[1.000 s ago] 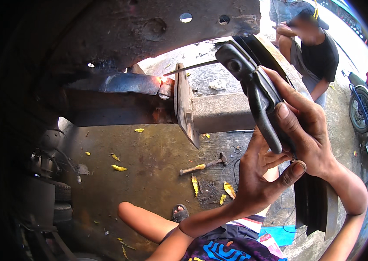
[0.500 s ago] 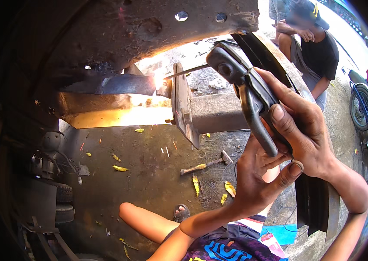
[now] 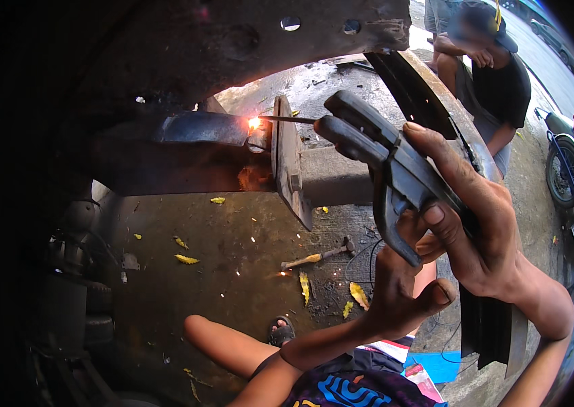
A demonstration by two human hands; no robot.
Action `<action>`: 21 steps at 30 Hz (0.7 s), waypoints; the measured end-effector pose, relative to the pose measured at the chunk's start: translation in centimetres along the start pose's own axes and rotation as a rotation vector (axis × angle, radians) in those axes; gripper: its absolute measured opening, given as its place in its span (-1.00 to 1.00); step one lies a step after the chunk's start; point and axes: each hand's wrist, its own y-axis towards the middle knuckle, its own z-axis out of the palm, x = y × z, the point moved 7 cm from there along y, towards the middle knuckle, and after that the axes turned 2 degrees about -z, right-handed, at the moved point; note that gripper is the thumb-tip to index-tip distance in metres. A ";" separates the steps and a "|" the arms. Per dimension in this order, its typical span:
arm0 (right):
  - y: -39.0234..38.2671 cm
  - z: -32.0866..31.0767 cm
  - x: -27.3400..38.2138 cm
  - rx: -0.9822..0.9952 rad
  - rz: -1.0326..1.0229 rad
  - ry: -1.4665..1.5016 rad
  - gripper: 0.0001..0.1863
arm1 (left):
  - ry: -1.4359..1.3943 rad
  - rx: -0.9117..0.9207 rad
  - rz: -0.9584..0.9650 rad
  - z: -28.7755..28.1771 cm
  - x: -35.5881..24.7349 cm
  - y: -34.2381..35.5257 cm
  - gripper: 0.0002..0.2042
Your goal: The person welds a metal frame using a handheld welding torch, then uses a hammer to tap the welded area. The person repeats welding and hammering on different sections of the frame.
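Observation:
My right hand (image 3: pixel 477 244) grips a black welding electrode holder (image 3: pixel 361 115), thumb along its side. My left hand (image 3: pixel 402 292) is below it, fingers curled against the handle's underside, thumb sticking out. A thin electrode rod (image 3: pixel 290 119) runs left from the jaws to a bright arc glow (image 3: pixel 255 123) at the end of a dark curved steel strip (image 3: pixel 202 127), beside a short round piece (image 3: pixel 257 141). Right of the glow stands an upright steel plate (image 3: pixel 285 169), joined to a square beam (image 3: pixel 341 176). A large rusty, holed plate (image 3: pixel 246 34) overhangs the work.
A person (image 3: pixel 497 88) in a dark shirt squats upper right, beside a long steel channel (image 3: pixel 460 108). A motorcycle (image 3: pixel 565 169) stands at the right. A hammer (image 3: pixel 314 259), cables, yellow leaves and a blue sheet (image 3: pixel 433 366) lie on the ground. Dark vehicle parts (image 3: pixel 76 285) fill the left.
The holder has turned, its jaw end shifting down, and my right hand has lowered slightly with it. The wide flare of half a second ago has shrunk to a small bright point.

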 end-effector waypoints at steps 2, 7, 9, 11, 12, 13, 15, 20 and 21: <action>0.0 0.1 -0.1 0.008 -0.016 -0.014 -0.41 | -0.006 -0.009 0.002 -0.1 0.0 0.1 -0.06; 0.1 0.4 0.3 0.067 0.017 -0.052 -0.41 | 0.042 -0.080 0.005 -0.4 -0.3 0.0 -0.13; 0.1 0.5 0.1 0.066 0.030 -0.046 -0.40 | 0.068 -0.089 0.017 -0.6 -0.4 0.1 -0.16; 0.2 0.5 0.0 0.061 0.047 -0.033 -0.41 | 0.081 -0.091 0.024 -0.5 -0.7 0.3 -0.18; 0.2 0.4 0.0 0.057 0.056 -0.030 -0.41 | 0.089 -0.086 0.023 -0.4 -0.8 0.4 -0.19; 0.2 0.4 -0.1 0.054 0.064 -0.026 -0.41 | 0.097 -0.082 0.021 -0.4 -0.9 0.4 -0.20; 0.2 0.4 0.0 0.046 0.071 -0.026 -0.41 | 0.107 -0.064 0.010 -0.5 -0.8 0.3 -0.21; 0.3 0.7 -0.4 0.010 0.049 -0.004 -0.42 | 0.063 -0.032 0.002 -0.6 -0.7 0.4 -0.22; 0.3 0.8 -0.5 0.003 0.034 -0.014 -0.42 | 0.055 -0.026 0.010 -0.5 -0.7 0.4 -0.22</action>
